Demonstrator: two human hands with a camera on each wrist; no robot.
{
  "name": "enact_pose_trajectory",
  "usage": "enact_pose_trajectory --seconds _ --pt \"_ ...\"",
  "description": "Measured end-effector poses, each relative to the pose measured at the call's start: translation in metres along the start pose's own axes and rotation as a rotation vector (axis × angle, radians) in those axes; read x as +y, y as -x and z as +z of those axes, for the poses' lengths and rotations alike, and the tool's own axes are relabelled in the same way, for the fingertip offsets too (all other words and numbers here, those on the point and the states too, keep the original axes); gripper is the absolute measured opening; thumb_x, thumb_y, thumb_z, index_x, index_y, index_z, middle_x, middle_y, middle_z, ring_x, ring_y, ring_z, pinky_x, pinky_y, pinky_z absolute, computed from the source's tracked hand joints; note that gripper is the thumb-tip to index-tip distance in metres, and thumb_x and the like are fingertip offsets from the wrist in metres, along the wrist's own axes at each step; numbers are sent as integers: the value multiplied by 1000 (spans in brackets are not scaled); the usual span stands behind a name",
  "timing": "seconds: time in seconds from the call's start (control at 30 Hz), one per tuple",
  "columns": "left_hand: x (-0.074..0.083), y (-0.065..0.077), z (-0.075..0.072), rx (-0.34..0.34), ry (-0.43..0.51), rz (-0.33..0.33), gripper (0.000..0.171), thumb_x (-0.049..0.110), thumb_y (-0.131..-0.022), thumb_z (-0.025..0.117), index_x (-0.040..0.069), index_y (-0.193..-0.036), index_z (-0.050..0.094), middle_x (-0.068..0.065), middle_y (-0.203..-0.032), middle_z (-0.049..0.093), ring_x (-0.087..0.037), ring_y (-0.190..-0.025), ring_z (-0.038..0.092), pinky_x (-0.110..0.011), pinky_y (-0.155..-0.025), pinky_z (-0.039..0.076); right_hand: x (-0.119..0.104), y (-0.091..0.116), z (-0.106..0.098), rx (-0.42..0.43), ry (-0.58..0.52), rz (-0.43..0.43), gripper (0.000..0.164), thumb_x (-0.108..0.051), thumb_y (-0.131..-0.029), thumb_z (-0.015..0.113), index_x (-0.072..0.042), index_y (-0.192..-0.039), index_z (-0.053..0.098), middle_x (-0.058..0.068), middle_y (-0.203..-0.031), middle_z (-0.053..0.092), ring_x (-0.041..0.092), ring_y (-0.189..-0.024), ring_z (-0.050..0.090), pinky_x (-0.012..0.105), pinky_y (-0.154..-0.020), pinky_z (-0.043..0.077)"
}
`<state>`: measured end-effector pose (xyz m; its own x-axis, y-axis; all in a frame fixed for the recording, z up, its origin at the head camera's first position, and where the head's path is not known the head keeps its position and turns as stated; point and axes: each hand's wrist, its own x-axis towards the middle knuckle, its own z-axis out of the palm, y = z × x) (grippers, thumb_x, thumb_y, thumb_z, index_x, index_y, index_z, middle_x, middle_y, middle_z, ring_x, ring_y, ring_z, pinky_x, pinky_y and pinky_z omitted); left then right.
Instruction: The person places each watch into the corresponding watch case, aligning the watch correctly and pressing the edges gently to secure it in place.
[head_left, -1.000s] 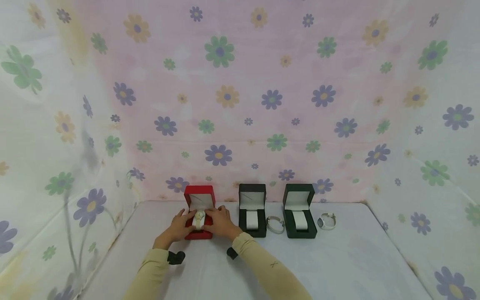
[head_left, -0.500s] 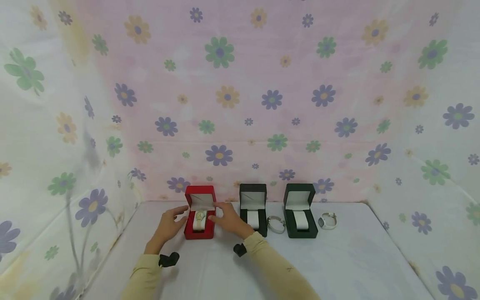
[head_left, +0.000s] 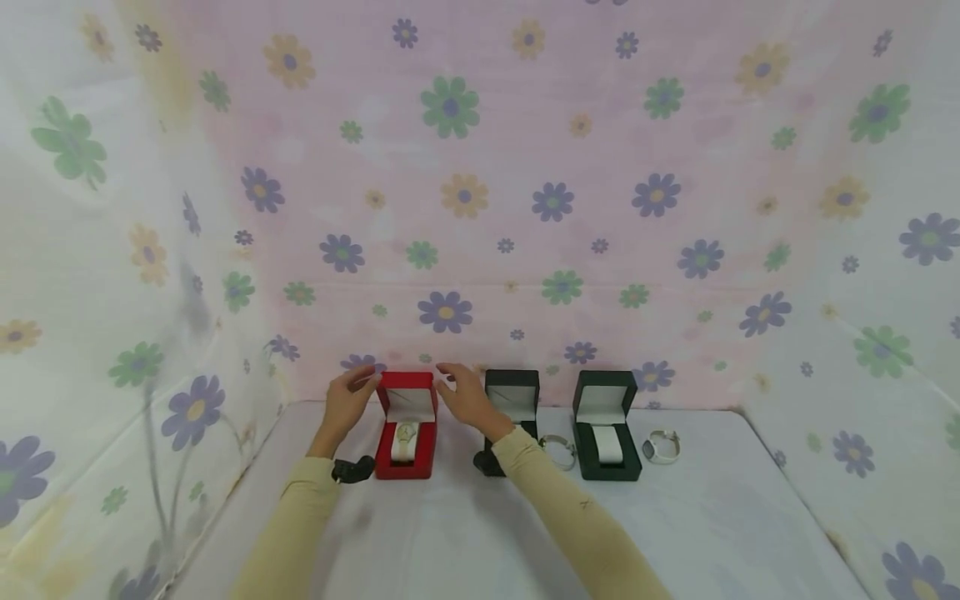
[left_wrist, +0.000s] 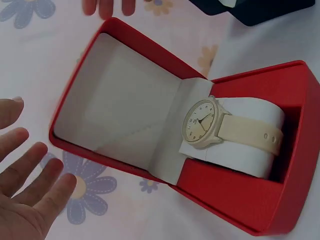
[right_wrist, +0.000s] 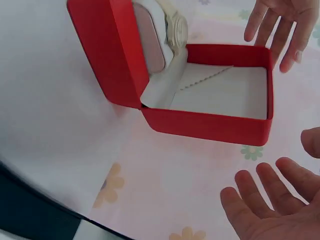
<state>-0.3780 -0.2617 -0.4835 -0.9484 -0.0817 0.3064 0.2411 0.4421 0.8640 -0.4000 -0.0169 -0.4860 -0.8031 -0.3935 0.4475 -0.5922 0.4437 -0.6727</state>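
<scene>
A red watch box (head_left: 405, 471) stands with its lid up on the white table. On the white cushion inside it sits a cream-strapped wristwatch (left_wrist: 201, 122), its round pale dial facing the raised lid. My left hand (head_left: 347, 406) is just left of the lid, fingers spread and holding nothing, as the left wrist view shows. Opposite it, my right hand (head_left: 467, 397) hovers beside the lid's right edge, its fingers (right_wrist: 272, 187) apart and also bare. A gap shows between each hand and the box in the wrist views.
A black watch box (head_left: 512, 382), partly behind my right arm, and a dark green watch box (head_left: 607, 471) stand open to the right, the green one with a bare white cushion. One watch (head_left: 558, 454) lies between them, another watch (head_left: 663, 450) right of the green box. Flowered cloth rises behind.
Both hands have let go of the watch on its cushion, drawn apart, then risen to either side of the red box's lid. The watch stays in the box.
</scene>
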Motion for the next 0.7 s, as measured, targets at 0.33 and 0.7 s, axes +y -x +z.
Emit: enact_pose_trajectory --seconds 0.33,0.7 --pt "-6 -16 24 30 -64 -71 40 15 -102 60 -9 -134 60 -32 -134 60 -45 -131 53 -57 -108 46 16 -26 23 -25 -2 53 37 -10 -104 55 11 -135 57 25 -129 64 36 -113 66 42 -99 56" --pt "-4 -14 18 19 -27 -76 40 11 -99 66 -9 -133 61 -30 -130 64 -38 -121 63 -40 -95 58 11 -26 34 21 -82 57 27 -7 -101 61 8 -123 66 18 -112 72 31 -105 69 36 -93 58"
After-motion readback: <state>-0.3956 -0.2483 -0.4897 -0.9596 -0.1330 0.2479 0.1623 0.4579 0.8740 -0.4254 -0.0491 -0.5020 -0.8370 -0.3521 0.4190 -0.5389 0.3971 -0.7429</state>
